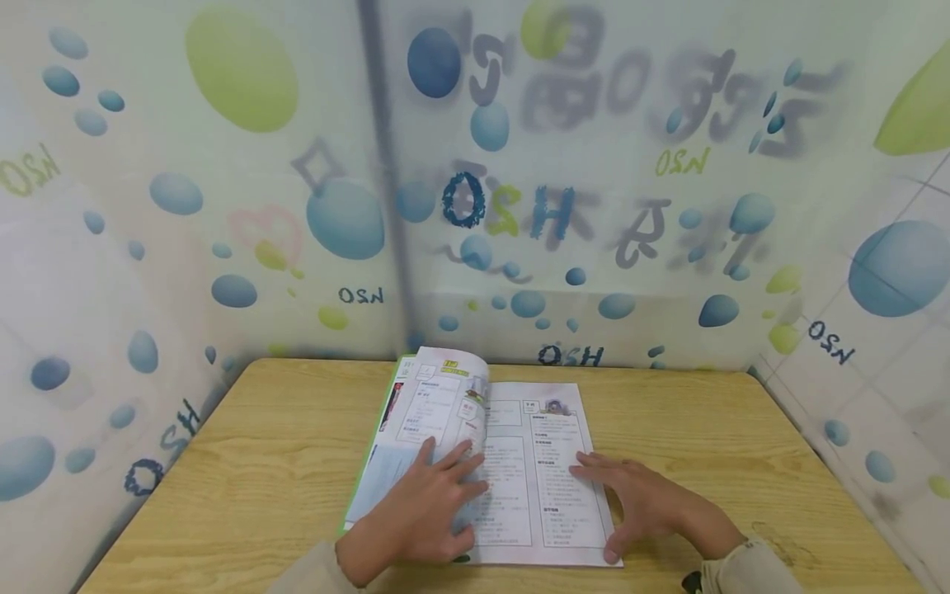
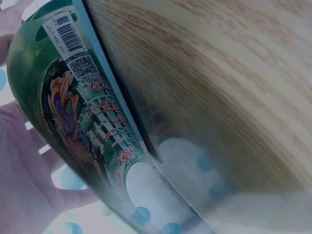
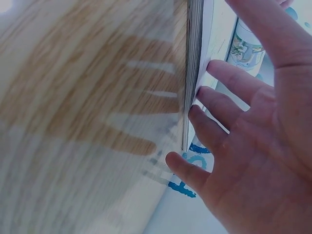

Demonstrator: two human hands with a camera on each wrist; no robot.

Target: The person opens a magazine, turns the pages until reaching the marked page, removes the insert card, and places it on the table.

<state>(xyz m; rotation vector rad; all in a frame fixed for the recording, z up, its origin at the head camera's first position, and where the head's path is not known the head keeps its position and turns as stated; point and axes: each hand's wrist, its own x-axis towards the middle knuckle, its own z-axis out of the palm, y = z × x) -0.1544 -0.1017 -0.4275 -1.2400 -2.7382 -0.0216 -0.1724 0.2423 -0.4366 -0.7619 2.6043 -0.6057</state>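
Observation:
A magazine lies spread on the table, its pages full of printed text boxes. The left-hand leaf bows upward toward the middle. My left hand rests across that side, fingers spread over the page. In the left wrist view the green cover curves up off the wood, showing a barcode; part of the left hand is behind it. Over the right page's outer edge, my right hand has extended fingers on the paper and its thumb by the lower corner. The right wrist view shows fingertips along the stacked page edges.
The light wooden table extends to both sides of the magazine. Behind it hangs a pale curtain printed with blue and green drops and lettering, which also encloses the left and right sides.

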